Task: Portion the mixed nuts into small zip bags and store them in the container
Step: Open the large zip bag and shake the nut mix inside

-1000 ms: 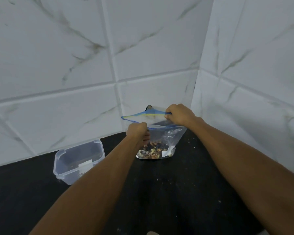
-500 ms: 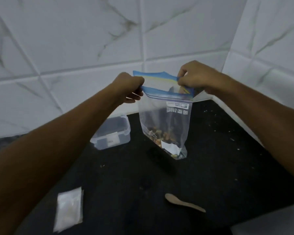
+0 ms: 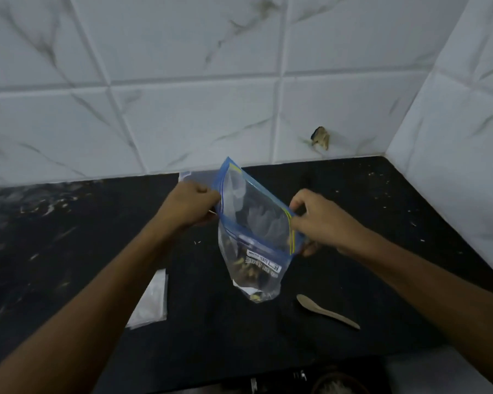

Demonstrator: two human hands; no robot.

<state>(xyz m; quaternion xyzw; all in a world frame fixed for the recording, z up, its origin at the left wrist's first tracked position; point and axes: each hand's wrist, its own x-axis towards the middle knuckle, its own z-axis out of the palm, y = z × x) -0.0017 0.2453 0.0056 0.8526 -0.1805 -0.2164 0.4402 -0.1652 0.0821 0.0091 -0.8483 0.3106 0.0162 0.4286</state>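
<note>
Currently I see both hands mid-frame pinching the zip bag (image 3: 254, 231) by its blue mouth: left hand (image 3: 191, 204) on the left edge, right hand (image 3: 322, 220) on the right, mouth pulled wide. Mixed nuts (image 3: 246, 268) sit low in it. Spoon (image 3: 326, 310) lies lower right on the table (image 3: 69, 237), small bags (image 3: 151, 300) lower left.

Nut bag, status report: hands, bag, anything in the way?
Left hand and right hand pinch zip bag mouth open. Nuts low inside. Wooden spoon beside; nothing blocking.
</note>
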